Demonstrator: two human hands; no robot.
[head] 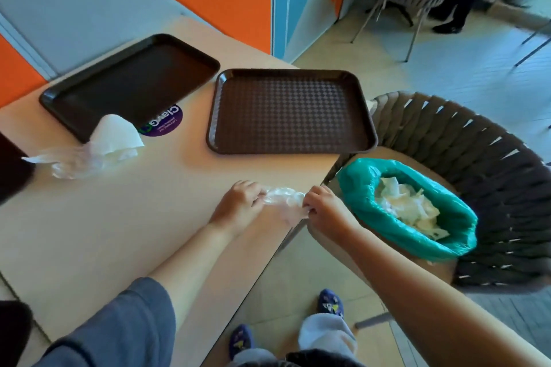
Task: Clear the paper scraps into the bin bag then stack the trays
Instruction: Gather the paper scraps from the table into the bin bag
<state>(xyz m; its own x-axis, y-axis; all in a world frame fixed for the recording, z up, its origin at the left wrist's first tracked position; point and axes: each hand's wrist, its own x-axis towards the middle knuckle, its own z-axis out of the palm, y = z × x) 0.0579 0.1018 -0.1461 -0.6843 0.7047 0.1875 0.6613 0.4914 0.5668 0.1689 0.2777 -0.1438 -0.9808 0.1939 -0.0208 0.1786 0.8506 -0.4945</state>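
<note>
Both hands, left hand (238,202) and right hand (323,208), pinch a clear plastic wrapper (284,201). It looks light, limp and crinkly. Bunching it should suit the bin bag (357,185).

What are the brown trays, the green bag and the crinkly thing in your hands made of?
The brown trays look like hard plastic: moulded rims, and the nearer one has a bumpy diamond texture. The green bag seems thin plastic film, glossy and wrinkled. The crinkly thing between the left hand and right hand is see-through and crumpled, probably thin plastic, perhaps a glove or wrapper.
</note>
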